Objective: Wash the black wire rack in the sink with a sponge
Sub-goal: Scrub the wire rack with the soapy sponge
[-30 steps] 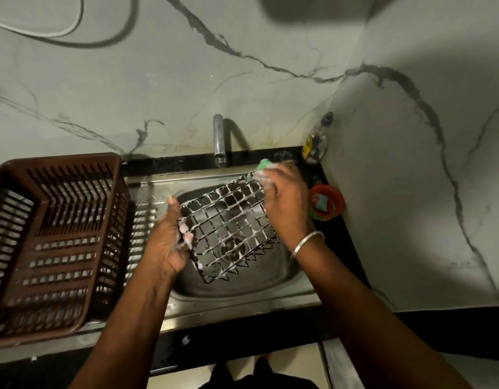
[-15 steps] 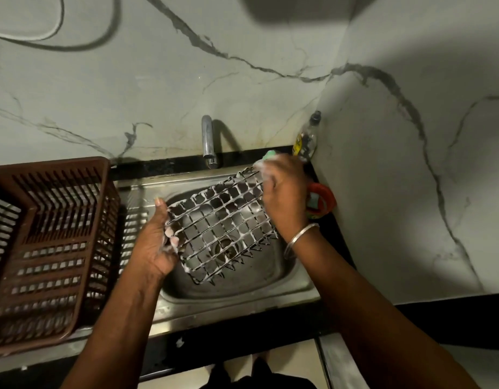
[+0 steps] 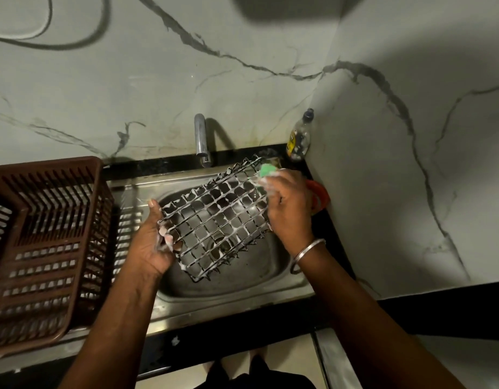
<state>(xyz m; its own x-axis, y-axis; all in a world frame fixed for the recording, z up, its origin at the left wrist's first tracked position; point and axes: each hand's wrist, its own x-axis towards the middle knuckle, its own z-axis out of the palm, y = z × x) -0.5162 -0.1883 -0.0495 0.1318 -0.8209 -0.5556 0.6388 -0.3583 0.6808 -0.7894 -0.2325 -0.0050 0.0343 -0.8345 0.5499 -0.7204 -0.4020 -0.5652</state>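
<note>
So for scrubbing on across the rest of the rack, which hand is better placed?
Probably the right hand: it already grips the green sponge at the wire rack's far corner. The left hand grips the rack's near edge, holding it tilted over the sink.

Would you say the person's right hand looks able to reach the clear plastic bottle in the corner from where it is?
Probably yes: the clear plastic bottle stands just beyond the right hand with nothing between them, but that hand grips the green sponge against the black wire rack, so it isn't free.
</note>
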